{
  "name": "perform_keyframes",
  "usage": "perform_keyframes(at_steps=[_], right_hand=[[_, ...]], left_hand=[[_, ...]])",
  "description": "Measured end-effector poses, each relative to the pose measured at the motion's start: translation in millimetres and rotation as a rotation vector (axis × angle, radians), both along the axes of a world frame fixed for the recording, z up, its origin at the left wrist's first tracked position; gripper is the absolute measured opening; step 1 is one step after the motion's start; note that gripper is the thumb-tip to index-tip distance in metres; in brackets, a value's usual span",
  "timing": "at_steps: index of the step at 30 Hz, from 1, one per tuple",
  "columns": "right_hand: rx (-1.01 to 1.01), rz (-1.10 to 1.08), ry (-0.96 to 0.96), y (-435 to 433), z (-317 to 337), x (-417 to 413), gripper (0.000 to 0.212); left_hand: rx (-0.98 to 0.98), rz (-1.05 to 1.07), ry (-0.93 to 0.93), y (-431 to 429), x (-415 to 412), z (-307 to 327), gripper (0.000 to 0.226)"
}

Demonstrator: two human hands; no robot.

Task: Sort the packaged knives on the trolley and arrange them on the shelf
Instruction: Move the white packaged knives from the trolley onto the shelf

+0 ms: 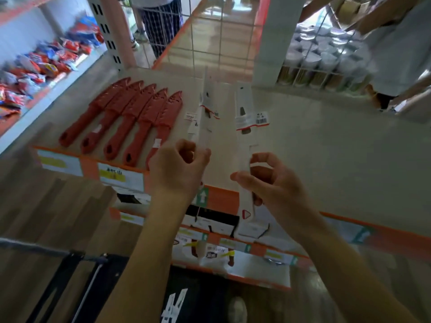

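Head view: my left hand (179, 166) is curled, with thumb and fingertips pinching the lower end of a white packaged knife (203, 117). The pack rises away from the hand, tilted a little, over the shelf (326, 148). My right hand (270, 183) is just beside the left but apart from it. Its thumb and curled fingers are closed round a second white pack (244, 122). That pack runs through the grip: the labelled end with the barcode sticks up beyond the fingers, and the other end hangs below the palm in front of the shelf's orange front edge (219, 199). The two packs stand near each other without touching.

Ahead and to the left of my left hand, five red sheathed knives (126, 122) lie side by side on the shelf board, tips pointing away from me. The nearest one's handle is partly hidden behind my left knuckles.

Below both wrists are lower shelf levels holding more white packs (210, 220); I cannot tell what is in them. Far left of the hands there is a heap of bright snack packets (46, 61). Beyond the packs stands a wire mesh panel (221, 31), with a person in checked trousers (161, 22) behind it.
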State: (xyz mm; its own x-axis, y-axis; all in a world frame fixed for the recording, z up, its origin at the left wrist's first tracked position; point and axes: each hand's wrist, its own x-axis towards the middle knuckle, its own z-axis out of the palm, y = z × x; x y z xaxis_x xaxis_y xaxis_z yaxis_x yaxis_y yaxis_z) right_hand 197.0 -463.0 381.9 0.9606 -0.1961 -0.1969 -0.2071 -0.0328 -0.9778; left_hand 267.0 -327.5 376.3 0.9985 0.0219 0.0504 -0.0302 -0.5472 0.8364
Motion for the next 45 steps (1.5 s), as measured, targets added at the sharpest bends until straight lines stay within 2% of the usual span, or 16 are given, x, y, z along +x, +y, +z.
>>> perform_keyframes(at_steps=[2, 9, 11, 17, 23, 30, 34, 39, 45], right_hand=[[0.006, 0.004, 0.003, 0, -1, 3, 0.019], [0.073, -0.023, 0.047, -4, -5, 11, 0.021], [0.082, -0.030, 0.064, -4, -6, 13, 0.021], [0.169, -0.041, 0.097, -6, -4, 15, 0.024], [0.268, -0.029, 0.118, -9, -3, 15, 0.024], [0.271, -0.041, 0.135, -9, -3, 18, 0.016], [0.145, -0.100, 0.120, -6, -3, 21, 0.021], [-0.301, -0.099, 0.078, -8, -8, 37, 0.034], [-0.619, -0.072, 0.053, -7, -8, 54, 0.034]], left_hand=[[0.084, 0.014, -0.112, -4, 2, 0, 0.013], [0.237, -0.060, -0.267, -19, 5, -6, 0.018], [0.277, -0.080, -0.263, -21, 8, -6, 0.009], [0.372, -0.123, -0.210, -37, 16, -3, 0.034], [0.424, -0.161, -0.107, -49, 12, -10, 0.030], [0.422, -0.163, -0.104, -42, 17, -7, 0.030], [0.391, -0.166, -0.094, -36, 19, -6, 0.032], [0.335, -0.182, -0.113, -32, 20, -4, 0.033], [0.438, -0.155, -0.165, -29, 20, -4, 0.032]])
